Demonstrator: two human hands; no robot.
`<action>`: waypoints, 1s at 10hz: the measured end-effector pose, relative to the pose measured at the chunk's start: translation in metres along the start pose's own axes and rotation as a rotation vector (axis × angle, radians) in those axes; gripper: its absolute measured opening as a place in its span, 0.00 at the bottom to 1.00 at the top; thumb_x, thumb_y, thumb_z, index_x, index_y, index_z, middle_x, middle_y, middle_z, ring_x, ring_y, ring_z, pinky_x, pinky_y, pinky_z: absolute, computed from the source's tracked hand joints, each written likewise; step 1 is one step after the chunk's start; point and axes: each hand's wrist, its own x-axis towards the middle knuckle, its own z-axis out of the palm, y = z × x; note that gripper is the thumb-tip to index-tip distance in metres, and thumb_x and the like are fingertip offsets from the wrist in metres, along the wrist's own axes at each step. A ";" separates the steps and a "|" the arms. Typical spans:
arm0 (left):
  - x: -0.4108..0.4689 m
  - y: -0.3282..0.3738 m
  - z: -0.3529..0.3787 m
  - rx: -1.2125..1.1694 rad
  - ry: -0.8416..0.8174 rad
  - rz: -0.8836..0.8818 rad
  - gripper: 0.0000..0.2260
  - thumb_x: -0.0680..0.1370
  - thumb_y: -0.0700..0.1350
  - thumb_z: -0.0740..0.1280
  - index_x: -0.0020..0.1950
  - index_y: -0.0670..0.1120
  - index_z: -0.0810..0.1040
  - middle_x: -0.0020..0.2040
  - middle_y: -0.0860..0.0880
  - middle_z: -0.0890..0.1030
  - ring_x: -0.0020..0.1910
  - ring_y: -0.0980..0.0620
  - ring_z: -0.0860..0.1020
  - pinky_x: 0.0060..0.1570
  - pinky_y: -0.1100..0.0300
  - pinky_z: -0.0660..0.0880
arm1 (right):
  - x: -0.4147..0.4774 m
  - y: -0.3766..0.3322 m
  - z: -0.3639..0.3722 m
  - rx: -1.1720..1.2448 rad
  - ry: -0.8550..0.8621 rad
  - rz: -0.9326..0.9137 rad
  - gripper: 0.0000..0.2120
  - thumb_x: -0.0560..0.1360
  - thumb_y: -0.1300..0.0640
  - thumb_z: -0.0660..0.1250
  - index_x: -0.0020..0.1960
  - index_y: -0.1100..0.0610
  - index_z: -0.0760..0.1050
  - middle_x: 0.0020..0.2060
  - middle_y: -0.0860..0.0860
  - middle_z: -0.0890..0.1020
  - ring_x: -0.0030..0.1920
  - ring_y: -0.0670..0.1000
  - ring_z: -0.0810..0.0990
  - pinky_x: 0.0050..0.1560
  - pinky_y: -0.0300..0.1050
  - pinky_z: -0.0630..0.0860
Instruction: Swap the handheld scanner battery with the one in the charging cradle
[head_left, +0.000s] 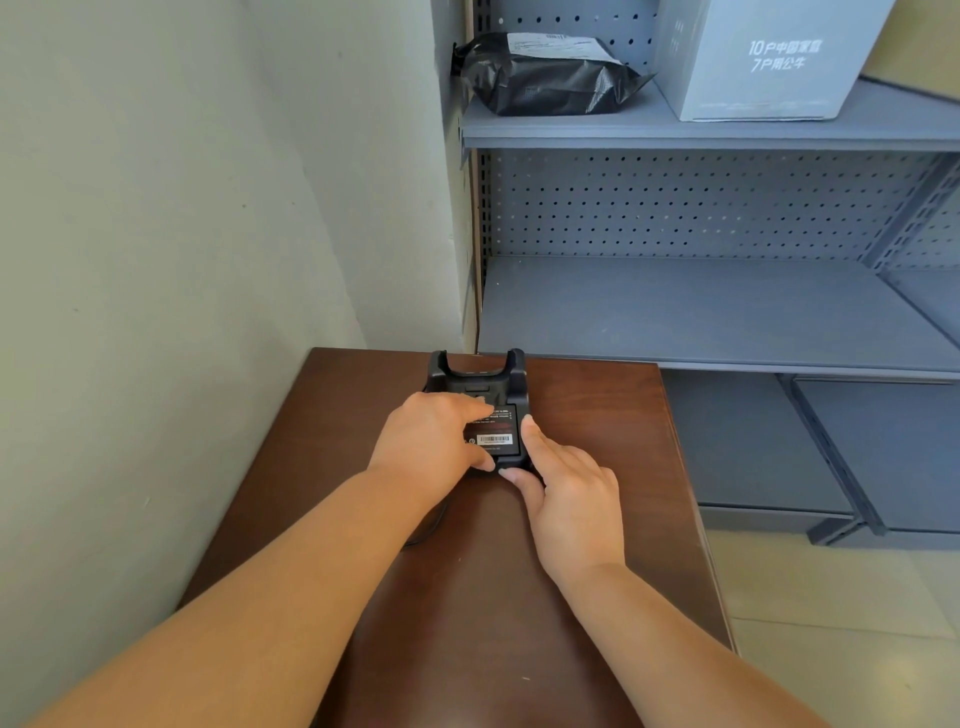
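Your left hand (434, 434) and right hand (563, 491), fingers curled, pinch the flat black labelled battery (493, 434) seated in the black plastic charging cradle (475, 376) on the dark brown wooden table (597, 415). Uneven prying could tip the cradle or jam the battery.

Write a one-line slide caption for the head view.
Both hands press a battery in the charging cradle.

Glossy dark wood table (571, 415), seemingly matt black plastic cradle (470, 382), crinkled glossy parcel bag (545, 83).
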 end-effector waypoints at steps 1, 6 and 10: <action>0.001 -0.003 0.002 0.014 -0.014 0.032 0.27 0.71 0.47 0.73 0.70 0.51 0.71 0.72 0.52 0.71 0.72 0.52 0.66 0.71 0.56 0.62 | 0.000 0.000 0.000 -0.004 -0.007 0.003 0.26 0.68 0.53 0.74 0.65 0.57 0.74 0.52 0.52 0.85 0.50 0.53 0.83 0.42 0.51 0.78; -0.020 -0.005 0.007 0.118 -0.104 0.151 0.27 0.79 0.48 0.62 0.77 0.49 0.56 0.79 0.51 0.50 0.78 0.52 0.46 0.74 0.55 0.51 | 0.001 -0.007 -0.014 0.065 -0.208 0.110 0.27 0.77 0.49 0.62 0.73 0.50 0.61 0.69 0.48 0.73 0.67 0.51 0.71 0.62 0.50 0.67; -0.069 -0.013 -0.023 -0.127 0.146 -0.036 0.18 0.76 0.48 0.67 0.66 0.48 0.75 0.67 0.49 0.75 0.65 0.50 0.72 0.61 0.60 0.68 | 0.013 -0.034 -0.063 0.126 -0.248 0.156 0.20 0.77 0.53 0.62 0.68 0.54 0.69 0.61 0.52 0.77 0.62 0.55 0.73 0.59 0.50 0.73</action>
